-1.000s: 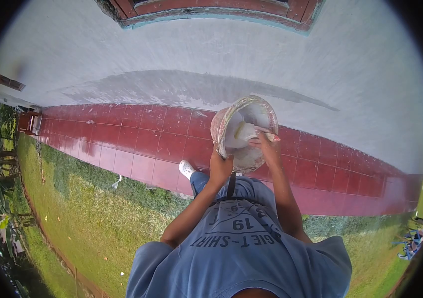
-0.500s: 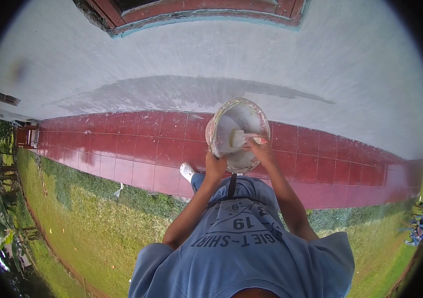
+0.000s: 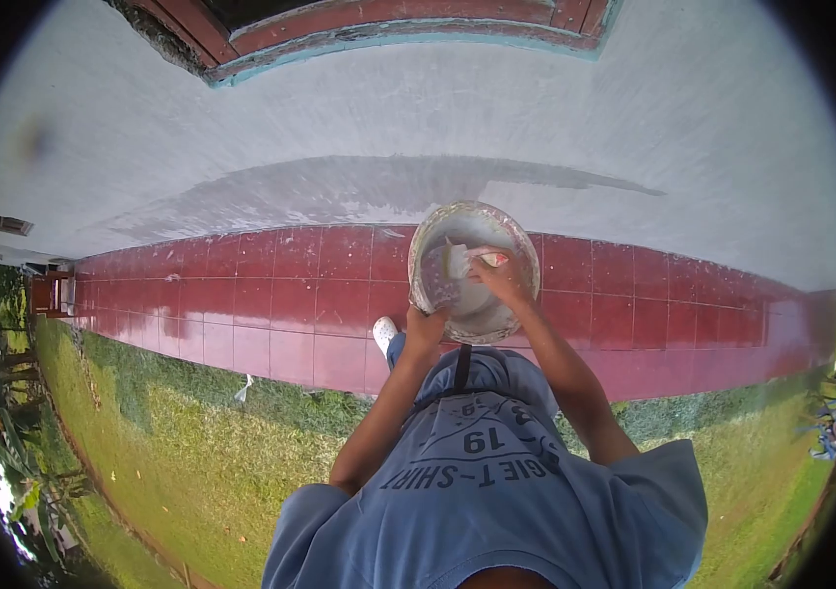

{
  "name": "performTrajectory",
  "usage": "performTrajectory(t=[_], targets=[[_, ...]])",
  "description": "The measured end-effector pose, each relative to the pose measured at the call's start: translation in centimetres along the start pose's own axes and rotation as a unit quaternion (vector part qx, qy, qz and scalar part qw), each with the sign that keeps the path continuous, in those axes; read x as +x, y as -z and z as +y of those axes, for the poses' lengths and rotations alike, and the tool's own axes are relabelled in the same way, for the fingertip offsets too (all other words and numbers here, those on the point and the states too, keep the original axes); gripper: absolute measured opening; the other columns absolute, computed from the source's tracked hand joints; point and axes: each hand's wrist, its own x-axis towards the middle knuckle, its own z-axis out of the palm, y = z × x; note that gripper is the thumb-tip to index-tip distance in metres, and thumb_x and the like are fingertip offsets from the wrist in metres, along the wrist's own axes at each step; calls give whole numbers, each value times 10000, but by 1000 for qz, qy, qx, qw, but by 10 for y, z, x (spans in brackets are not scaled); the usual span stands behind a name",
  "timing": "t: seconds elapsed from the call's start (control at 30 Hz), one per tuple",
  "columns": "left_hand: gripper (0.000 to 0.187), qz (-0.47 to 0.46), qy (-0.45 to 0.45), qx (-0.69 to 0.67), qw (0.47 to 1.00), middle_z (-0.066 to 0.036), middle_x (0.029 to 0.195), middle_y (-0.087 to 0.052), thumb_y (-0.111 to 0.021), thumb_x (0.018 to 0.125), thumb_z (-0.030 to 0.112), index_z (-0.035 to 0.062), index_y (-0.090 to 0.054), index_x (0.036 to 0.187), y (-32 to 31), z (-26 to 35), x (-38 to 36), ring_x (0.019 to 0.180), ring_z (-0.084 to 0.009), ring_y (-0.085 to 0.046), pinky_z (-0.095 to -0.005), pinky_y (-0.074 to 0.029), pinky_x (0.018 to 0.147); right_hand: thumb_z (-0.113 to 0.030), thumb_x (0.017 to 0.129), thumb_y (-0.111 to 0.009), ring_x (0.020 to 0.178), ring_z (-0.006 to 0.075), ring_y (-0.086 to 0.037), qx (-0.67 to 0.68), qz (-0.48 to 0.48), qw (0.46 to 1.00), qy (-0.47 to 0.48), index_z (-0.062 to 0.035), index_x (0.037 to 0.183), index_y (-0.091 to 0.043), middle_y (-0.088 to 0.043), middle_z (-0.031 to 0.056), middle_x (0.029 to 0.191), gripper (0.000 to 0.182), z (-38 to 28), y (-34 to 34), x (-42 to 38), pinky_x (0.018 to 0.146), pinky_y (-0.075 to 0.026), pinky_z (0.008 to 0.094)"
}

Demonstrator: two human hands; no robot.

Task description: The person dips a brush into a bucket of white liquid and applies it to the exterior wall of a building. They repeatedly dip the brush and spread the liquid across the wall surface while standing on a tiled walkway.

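A paint-crusted bucket [image 3: 422, 228] is held up in front of my body, its mouth facing me. My left hand [image 3: 427, 327] grips the near left rim, fingers partly hidden behind the wall of the bucket. Inside the mouth, my right hand [image 3: 504, 279] is closed around the handle of a paintbrush [image 3: 457, 261]. The brush's pale bristles point left, over the whitish inside of the bucket.
Ahead stands a whitish wall [image 3: 693, 128] with a darker grey band low down, below a red-brown window frame [image 3: 388, 22]. Red floor tiles [image 3: 270, 280] run along its foot. Behind them lies grass [image 3: 202, 442], with a white scrap [image 3: 243, 389] on it.
The bucket has tipped so more of its inside shows. My right hand has moved slightly left and up with the paintbrush, further over the bucket's mouth. My left hand stays on the rim.
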Motion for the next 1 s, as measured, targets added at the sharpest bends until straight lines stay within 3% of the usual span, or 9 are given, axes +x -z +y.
performTrajectory(t=[0.07, 0.27, 0.37, 0.53, 0.73, 0.83, 0.9, 0.97, 1.0], targets=[[430, -1, 56, -12, 998, -127, 1142, -630, -563, 838, -26, -4, -517, 1264, 9, 4, 9, 1002, -225, -641, -344, -538, 825, -57, 864, -647, 691, 150, -673, -5, -9, 1000, -10, 9, 977, -695, -671, 79, 826, 139, 4, -10, 11, 578, -602, 273], [454, -36, 28, -15, 999, -121, 1151, -620, -589, 844, -3, 19, -496, 1287, 81, 11, 61, 977, -237, -655, -348, -597, 726, -74, 879, -647, 743, 173, -694, -83, 5, 996, -39, 22, 1048, -656, -674, 104, 838, 195, 11, -79, 40, 512, -600, 288], [484, -47, 83, -20, 995, -121, 1154, -619, -599, 836, -4, 27, -482, 1304, 93, 60, 64, 969, -231, -659, -347, -607, 675, -80, 854, -662, 706, 167, -687, -56, 49, 996, -40, 23, 1025, -670, -677, 117, 853, 200, 10, -105, 40, 507, -584, 292], [510, -83, 142, 26, 986, -138, 1166, -609, -568, 815, -26, 26, -462, 1311, 135, 73, 103, 993, -265, -659, -383, -614, 720, -158, 935, -598, 839, 243, -702, 251, 91, 951, -156, 8, 1151, -612, -671, 161, 983, 273, 11, -117, 47, 737, -599, 328], [592, -78, 291, 60, 952, -128, 1174, -585, -568, 776, -62, 74, -420, 1333, 167, 42, 157, 1002, -283, -638, -415, -613, 690, -136, 947, -556, 905, 289, -693, 417, 161, 890, -93, 40, 1191, -568, -665, 196, 999, 302, 41, -84, 28, 794, -586, 347], [568, -59, 330, 133, 933, -153, 1254, -552, -594, 802, -6, 68, -406, 1333, 168, 22, 183, 1051, -335, -636, -474, -583, 845, -118, 950, -536, 915, 298, -692, 458, 226, 859, -31, 42, 1203, -555, -662, 199, 1016, 300, 60, -53, 19, 816, -579, 366], [507, -217, 239, 237, 916, -176, 1193, -594, -644, 779, -15, 50, -488, 1257, 236, -36, 221, 1043, -311, -642, -441, -572, 856, -111, 954, -525, 923, 297, -691, 474, 249, 844, -35, 39, 1212, -549, -661, 200, 1025, 299, 64, -26, 22, 827, -575, 372], [388, -371, 61, 588, 716, -194, 1086, -643, -663, 756, -45, 17, -574, 1129, 215, -27, 236, 992, -303, -660, -403, -561, 852, -101, 963, -495, 938, 294, -688, 444, 282, 848, -64, 35, 1236, -529, -659, 200, 1035, 306, 101, 5, 38, 847, -570, 373], [456, -311, 185, 449, 817, -173, 1159, -591, -607, 764, -44, 20, -502, 1203, 230, -52, 248, 1047, -310, -629, -414, -560, 856, -101, 963, -495, 938, 294, -688, 451, 286, 843, -61, 35, 1236, -529, -659, 200, 1035, 306, 127, 24, 49, 847, -570, 373]])
